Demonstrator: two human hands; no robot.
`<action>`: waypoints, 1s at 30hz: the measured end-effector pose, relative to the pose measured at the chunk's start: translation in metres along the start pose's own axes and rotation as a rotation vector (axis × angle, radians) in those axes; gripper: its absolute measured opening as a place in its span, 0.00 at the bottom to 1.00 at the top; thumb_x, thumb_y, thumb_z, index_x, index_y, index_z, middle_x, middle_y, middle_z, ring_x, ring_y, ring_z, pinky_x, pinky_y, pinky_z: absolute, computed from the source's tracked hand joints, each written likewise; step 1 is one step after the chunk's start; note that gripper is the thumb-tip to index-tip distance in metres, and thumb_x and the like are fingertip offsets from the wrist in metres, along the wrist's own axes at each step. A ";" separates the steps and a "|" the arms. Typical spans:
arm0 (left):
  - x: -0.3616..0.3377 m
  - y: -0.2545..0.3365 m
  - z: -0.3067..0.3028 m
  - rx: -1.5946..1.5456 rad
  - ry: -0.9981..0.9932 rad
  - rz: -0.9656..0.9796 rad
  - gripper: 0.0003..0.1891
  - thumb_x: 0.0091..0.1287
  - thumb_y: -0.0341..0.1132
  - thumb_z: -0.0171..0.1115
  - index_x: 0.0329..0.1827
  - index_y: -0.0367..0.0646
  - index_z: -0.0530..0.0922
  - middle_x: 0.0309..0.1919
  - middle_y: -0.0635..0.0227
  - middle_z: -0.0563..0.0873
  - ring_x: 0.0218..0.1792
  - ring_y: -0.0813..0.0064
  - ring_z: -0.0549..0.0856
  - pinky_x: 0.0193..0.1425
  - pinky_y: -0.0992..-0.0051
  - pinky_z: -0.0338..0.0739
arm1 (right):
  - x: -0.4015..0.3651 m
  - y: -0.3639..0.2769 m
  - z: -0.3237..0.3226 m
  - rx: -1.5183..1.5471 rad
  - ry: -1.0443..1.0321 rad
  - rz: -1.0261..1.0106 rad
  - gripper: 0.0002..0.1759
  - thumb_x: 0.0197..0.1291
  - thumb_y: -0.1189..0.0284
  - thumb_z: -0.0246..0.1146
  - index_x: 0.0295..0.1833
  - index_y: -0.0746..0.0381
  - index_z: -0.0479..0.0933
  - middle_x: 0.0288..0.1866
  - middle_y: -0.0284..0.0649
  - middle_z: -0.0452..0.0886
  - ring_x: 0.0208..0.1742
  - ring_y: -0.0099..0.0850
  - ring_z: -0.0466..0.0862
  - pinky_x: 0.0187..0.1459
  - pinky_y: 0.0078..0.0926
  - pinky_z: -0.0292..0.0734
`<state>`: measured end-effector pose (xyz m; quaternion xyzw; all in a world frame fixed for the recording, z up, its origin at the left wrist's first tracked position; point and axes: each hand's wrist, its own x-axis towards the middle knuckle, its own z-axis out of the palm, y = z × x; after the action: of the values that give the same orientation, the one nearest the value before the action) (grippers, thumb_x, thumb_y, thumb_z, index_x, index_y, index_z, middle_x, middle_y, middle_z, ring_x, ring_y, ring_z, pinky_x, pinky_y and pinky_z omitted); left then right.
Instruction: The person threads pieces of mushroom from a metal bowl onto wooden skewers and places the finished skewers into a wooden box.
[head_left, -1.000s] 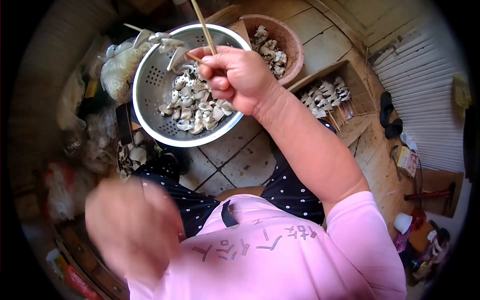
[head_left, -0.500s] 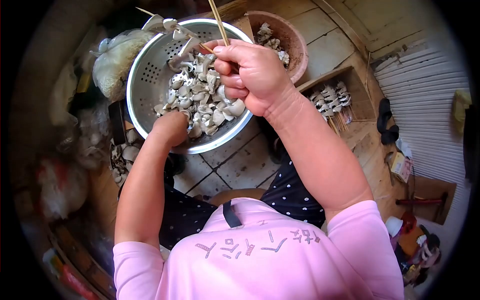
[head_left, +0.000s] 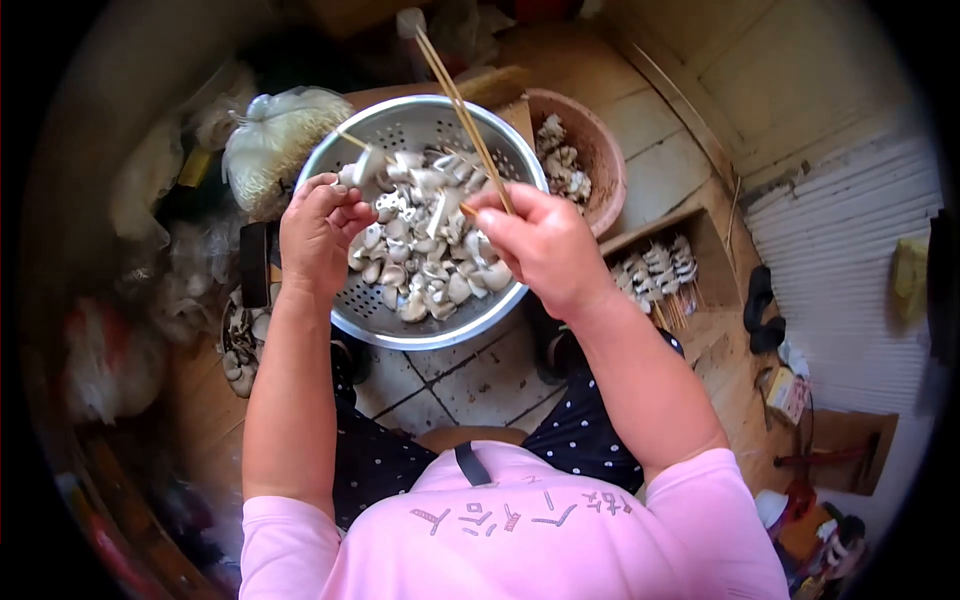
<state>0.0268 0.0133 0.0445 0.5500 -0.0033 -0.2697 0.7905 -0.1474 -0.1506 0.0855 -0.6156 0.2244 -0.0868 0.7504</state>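
Note:
My right hand [head_left: 545, 240] is closed round several bare bamboo skewers [head_left: 460, 110] that point up and away. It also grips the butt of a skewer threaded with grey-white mushroom pieces [head_left: 430, 178], whose pointed tip [head_left: 350, 138] slants to the left. Near that tip, my left hand [head_left: 322, 230] pinches a mushroom piece [head_left: 349, 176], partly hidden by the fingers. Below both hands is a metal colander [head_left: 362, 312] with many loose oyster mushroom pieces [head_left: 430, 270] heaped in it.
A pink basin [head_left: 612, 165] with mushroom scraps stands behind the colander. At right, a cardboard box [head_left: 715, 240] holds finished mushroom skewers [head_left: 655, 270]. A plastic bag [head_left: 280, 140] lies to the left, above more mushrooms [head_left: 238, 340]. Tiled floor [head_left: 480, 380] shows in front.
My left hand has risen out of the mushroom heap to the tip of the threaded skewer. My right hand has moved lower and to the right with the skewers. The view has shifted.

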 end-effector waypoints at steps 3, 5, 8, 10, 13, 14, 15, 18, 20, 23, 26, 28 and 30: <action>0.004 0.002 -0.008 -0.141 -0.035 0.009 0.13 0.62 0.28 0.56 0.50 0.40 0.73 0.34 0.68 0.82 0.33 0.76 0.83 0.44 0.69 0.86 | -0.005 0.005 0.004 -0.268 0.049 -0.097 0.11 0.64 0.74 0.62 0.48 0.67 0.81 0.32 0.27 0.79 0.31 0.14 0.72 0.34 0.13 0.68; 0.003 0.003 -0.007 -0.196 -0.060 0.001 0.15 0.62 0.29 0.56 0.52 0.39 0.72 0.34 0.68 0.82 0.33 0.76 0.83 0.44 0.70 0.85 | -0.005 0.011 0.008 -0.363 0.093 -0.146 0.10 0.64 0.74 0.63 0.48 0.67 0.81 0.34 0.28 0.80 0.33 0.14 0.73 0.36 0.14 0.69; 0.003 0.003 -0.009 -0.305 -0.074 -0.018 0.11 0.65 0.34 0.59 0.48 0.39 0.78 0.38 0.64 0.85 0.36 0.76 0.84 0.45 0.73 0.83 | -0.002 0.016 0.008 -0.468 0.081 -0.254 0.10 0.64 0.75 0.62 0.48 0.67 0.80 0.35 0.28 0.81 0.35 0.15 0.75 0.38 0.14 0.72; 0.005 0.004 -0.009 -0.340 -0.038 -0.030 0.08 0.64 0.36 0.62 0.42 0.42 0.80 0.35 0.65 0.85 0.34 0.73 0.85 0.43 0.72 0.82 | -0.001 0.018 0.012 -0.417 0.067 -0.271 0.10 0.64 0.76 0.63 0.48 0.67 0.80 0.34 0.28 0.80 0.35 0.15 0.75 0.38 0.14 0.72; 0.008 0.005 -0.011 -0.368 -0.017 -0.041 0.10 0.66 0.34 0.60 0.44 0.38 0.80 0.35 0.64 0.85 0.36 0.72 0.85 0.46 0.69 0.83 | -0.004 0.017 0.015 -0.482 0.086 -0.260 0.10 0.61 0.75 0.63 0.48 0.64 0.81 0.38 0.41 0.85 0.38 0.28 0.84 0.43 0.25 0.77; 0.007 0.006 -0.009 -0.377 0.011 -0.051 0.10 0.67 0.34 0.58 0.45 0.36 0.80 0.36 0.63 0.85 0.36 0.71 0.85 0.48 0.68 0.83 | -0.005 0.018 0.017 -0.495 0.074 -0.265 0.10 0.61 0.75 0.63 0.48 0.64 0.81 0.38 0.41 0.85 0.38 0.28 0.84 0.43 0.25 0.77; 0.006 0.008 -0.008 -0.405 0.029 -0.046 0.11 0.68 0.33 0.57 0.48 0.35 0.79 0.37 0.61 0.85 0.38 0.69 0.85 0.50 0.65 0.83 | -0.006 0.018 0.018 -0.515 0.085 -0.297 0.10 0.61 0.75 0.63 0.48 0.64 0.81 0.38 0.41 0.85 0.38 0.28 0.84 0.43 0.24 0.77; 0.011 0.004 -0.013 -0.469 0.055 -0.065 0.12 0.69 0.33 0.57 0.50 0.35 0.78 0.38 0.61 0.85 0.39 0.67 0.85 0.50 0.64 0.83 | -0.007 0.019 0.020 -0.552 0.089 -0.348 0.10 0.61 0.77 0.62 0.48 0.64 0.80 0.38 0.40 0.84 0.37 0.26 0.83 0.42 0.23 0.77; 0.012 0.004 -0.013 -0.481 0.061 -0.064 0.12 0.70 0.33 0.57 0.51 0.35 0.77 0.39 0.60 0.85 0.40 0.66 0.85 0.50 0.64 0.83 | -0.009 0.017 0.022 -0.540 0.094 -0.306 0.10 0.62 0.77 0.62 0.48 0.64 0.80 0.37 0.39 0.83 0.35 0.24 0.82 0.40 0.22 0.76; 0.013 0.003 -0.016 -0.473 0.070 -0.071 0.13 0.70 0.34 0.57 0.52 0.36 0.77 0.41 0.60 0.85 0.42 0.66 0.85 0.52 0.64 0.82 | -0.011 0.015 0.025 -0.505 0.091 -0.271 0.09 0.62 0.76 0.63 0.48 0.65 0.80 0.35 0.38 0.83 0.33 0.22 0.81 0.38 0.20 0.76; 0.014 0.003 -0.016 -0.468 0.076 -0.066 0.12 0.71 0.34 0.57 0.52 0.36 0.77 0.41 0.60 0.86 0.42 0.67 0.85 0.52 0.65 0.82 | -0.009 0.019 0.022 -0.566 0.098 -0.343 0.09 0.63 0.76 0.63 0.48 0.65 0.81 0.34 0.38 0.83 0.33 0.22 0.80 0.37 0.20 0.75; 0.013 0.003 -0.016 -0.483 0.078 -0.059 0.11 0.71 0.33 0.57 0.51 0.37 0.77 0.39 0.60 0.86 0.41 0.67 0.86 0.50 0.65 0.83 | -0.009 0.021 0.023 -0.573 0.098 -0.358 0.09 0.63 0.76 0.63 0.48 0.65 0.81 0.34 0.38 0.82 0.32 0.22 0.80 0.37 0.20 0.75; 0.013 0.004 -0.015 -0.439 0.073 -0.049 0.10 0.71 0.33 0.57 0.50 0.37 0.77 0.39 0.61 0.86 0.40 0.69 0.86 0.49 0.67 0.84 | -0.009 0.019 0.023 -0.574 0.099 -0.374 0.09 0.63 0.76 0.63 0.49 0.65 0.81 0.34 0.37 0.82 0.32 0.22 0.79 0.36 0.20 0.75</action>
<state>0.0440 0.0221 0.0379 0.3742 0.0975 -0.2630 0.8839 -0.1485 -0.1221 0.0723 -0.8272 0.1592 -0.1860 0.5058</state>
